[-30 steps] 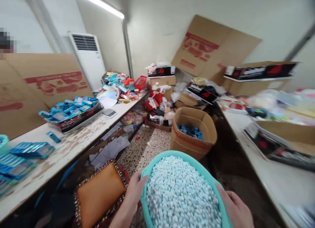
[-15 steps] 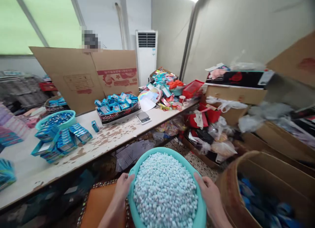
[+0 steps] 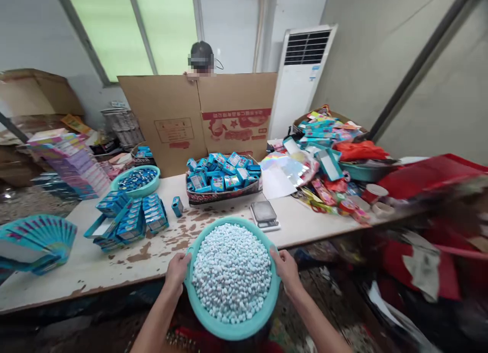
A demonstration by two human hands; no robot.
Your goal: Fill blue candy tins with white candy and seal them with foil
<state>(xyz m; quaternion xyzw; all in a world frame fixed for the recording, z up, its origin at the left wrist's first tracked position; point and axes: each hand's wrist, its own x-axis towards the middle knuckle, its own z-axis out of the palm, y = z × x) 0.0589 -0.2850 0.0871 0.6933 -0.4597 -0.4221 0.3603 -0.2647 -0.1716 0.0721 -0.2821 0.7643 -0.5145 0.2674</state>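
Note:
A turquoise plastic basin (image 3: 233, 330) is held between my two hands at the table's front edge. Small pale blue and white pellets, like candies (image 3: 232, 271), heap up inside it. My left hand (image 3: 177, 273) grips the basin's left rim, and my right hand (image 3: 285, 270) is closed round the right rim. Just beyond the basin, a small digital scale (image 3: 264, 215) lies on the table. Behind that stands a shallow carton (image 3: 224, 194) full of small blue boxes (image 3: 218, 183). One blue box (image 3: 177, 206) stands alone to its left.
Stacked blue boxes (image 3: 131, 218), a fan of blue cartons (image 3: 41, 241) and another turquoise basin (image 3: 147, 191) of wrapped pieces occupy the table's (image 3: 163, 251) left. A cardboard sheet (image 3: 171, 104) stands at the back, a person (image 3: 201, 58) behind it. Mixed packaging (image 3: 328, 165) clutters the right.
My view has turned left and come nearer the table. The basin, still in both hands, has gone from beside the large carton and stool to the table's front edge.

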